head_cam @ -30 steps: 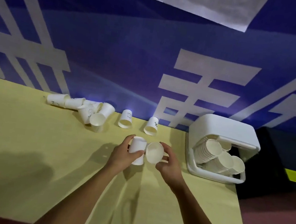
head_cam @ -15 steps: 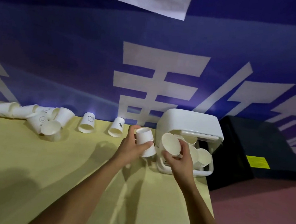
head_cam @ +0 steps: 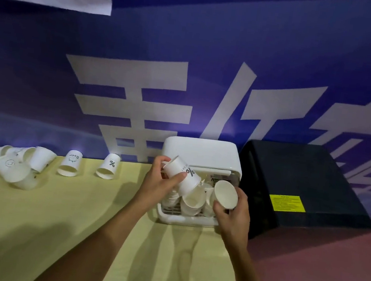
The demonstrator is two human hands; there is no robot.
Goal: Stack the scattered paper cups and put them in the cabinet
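Note:
My left hand [head_cam: 162, 184] grips a white paper cup with a "%" mark [head_cam: 183, 174], tilted with its mouth down toward the open front of the small white cabinet [head_cam: 202, 152]. My right hand [head_cam: 234, 212] holds a second white cup [head_cam: 224, 194], its mouth turned toward me, at the cabinet's right front. Stacks of cups [head_cam: 191, 201] lie inside the cabinet on its rack. More loose cups rest on the yellow table [head_cam: 51, 217]: two upside down [head_cam: 108, 166] [head_cam: 70, 164] and a jumbled heap [head_cam: 18, 165] at the left.
A black box with a yellow label [head_cam: 303, 186] stands just right of the cabinet, off the table's right edge. A blue banner wall with white characters runs behind. Reddish floor lies to the right.
Both hands carried their cups rightward and forward from mid-table to the cabinet's open front. The view swung right, so the loose cups now sit further left.

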